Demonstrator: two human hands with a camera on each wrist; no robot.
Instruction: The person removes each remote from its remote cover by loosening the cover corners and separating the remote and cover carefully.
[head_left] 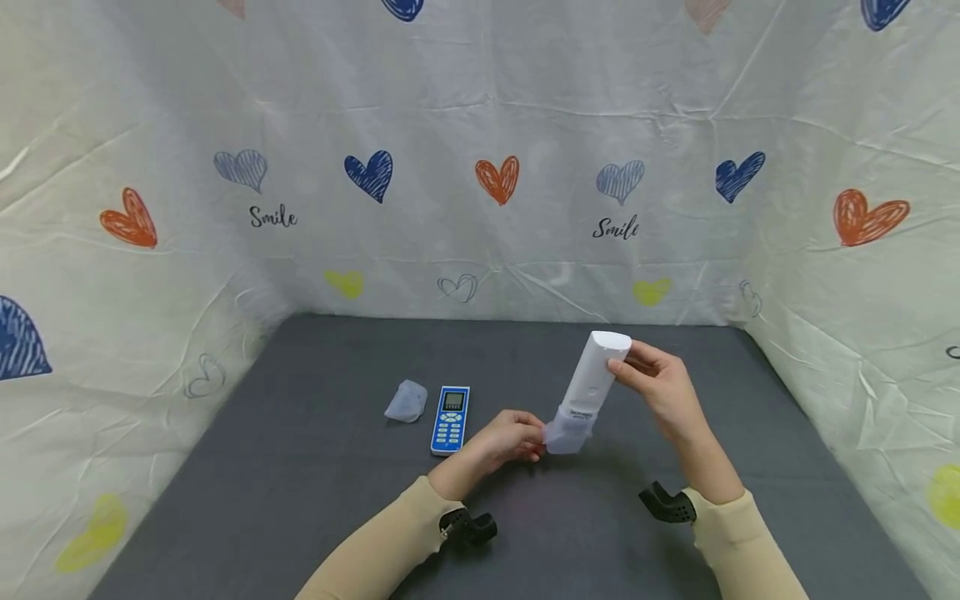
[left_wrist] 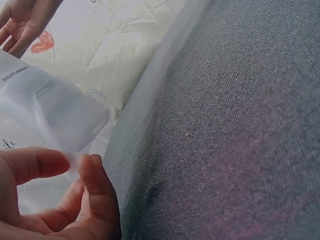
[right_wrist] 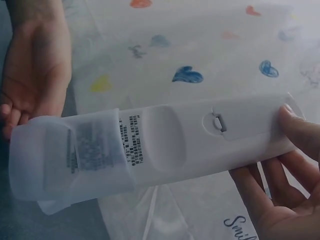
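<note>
My right hand (head_left: 663, 390) grips the upper end of a white remote control (head_left: 591, 375), tilted above the dark table. In the right wrist view its back shows, with a battery cover (right_wrist: 250, 122) and small print. A translucent soft sleeve (right_wrist: 42, 157) surrounds the remote's lower end; most of the body is bare. With thumb and finger, my left hand (head_left: 510, 437) pinches a thin edge of this sleeve, and the left wrist view shows the pinched flap (left_wrist: 75, 162) stretched from it. The remote's button side is turned away.
Left of the hands, a blue remote control (head_left: 450, 421) with a small screen lies face up on the dark tablecloth (head_left: 337, 500). A small pale translucent piece (head_left: 407, 402) lies beside it. White curtains (head_left: 555, 133) printed with hearts stand behind and at both sides.
</note>
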